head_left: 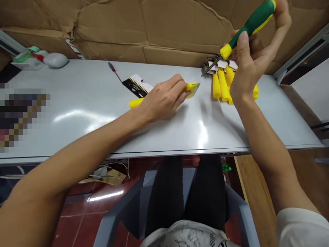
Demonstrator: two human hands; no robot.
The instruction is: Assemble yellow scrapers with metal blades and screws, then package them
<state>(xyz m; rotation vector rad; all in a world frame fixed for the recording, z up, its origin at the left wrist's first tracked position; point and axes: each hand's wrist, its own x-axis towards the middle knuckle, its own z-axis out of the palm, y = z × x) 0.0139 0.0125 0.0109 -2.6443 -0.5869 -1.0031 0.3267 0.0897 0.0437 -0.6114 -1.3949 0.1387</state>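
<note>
My left hand (166, 97) is closed around a yellow scraper (191, 88) whose thin blade points right, and whose handle end shows left of my wrist. My right hand (253, 58) grips a screwdriver (258, 22) by its green and yellow handle. Its metal tip slants down and left, in the air between the scraper blade and a pile of yellow-handled tools (221, 85). A black and white packaging card (136, 85) lies on the table just behind my left hand. My fingers partly hide the scraper.
A second, thin screwdriver (112, 67) lies on the white table (77, 130) near the card. At the back left sit a white computer mouse (56, 60) and a small clear container (31, 60). Cardboard (144, 27) lines the back; the table's front edge runs above my lap.
</note>
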